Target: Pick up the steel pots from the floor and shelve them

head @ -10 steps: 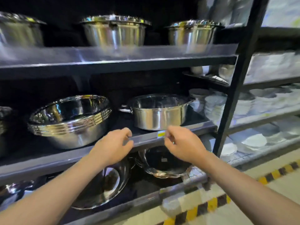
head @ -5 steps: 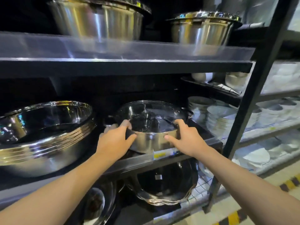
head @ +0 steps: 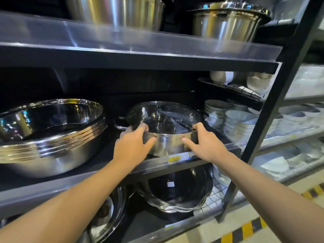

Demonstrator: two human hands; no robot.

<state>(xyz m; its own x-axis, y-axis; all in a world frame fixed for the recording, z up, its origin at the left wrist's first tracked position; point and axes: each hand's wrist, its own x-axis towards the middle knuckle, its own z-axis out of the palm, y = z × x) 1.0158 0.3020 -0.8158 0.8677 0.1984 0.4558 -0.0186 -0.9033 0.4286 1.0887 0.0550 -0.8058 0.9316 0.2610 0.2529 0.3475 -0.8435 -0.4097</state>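
A shiny steel pot (head: 168,144) with a side handle stands on the middle shelf (head: 154,161), near its front edge. My left hand (head: 133,144) grips the pot's near left rim, fingers over the edge and thumb on the wall. My right hand (head: 203,142) holds the near right rim the same way. Something dark lies inside the pot; I cannot tell what it is.
A stack of wide steel basins (head: 47,134) fills the shelf to the left. Two large lidded pots (head: 226,21) stand on the shelf above. More basins (head: 177,192) sit below. White bowls (head: 240,123) fill the right-hand rack behind a black post (head: 273,102). Hazard-striped floor (head: 245,230) lies at lower right.
My hands moved from hovering before the shelf edge onto the pot's rim and now grip it. The camera has come closer to the shelf.
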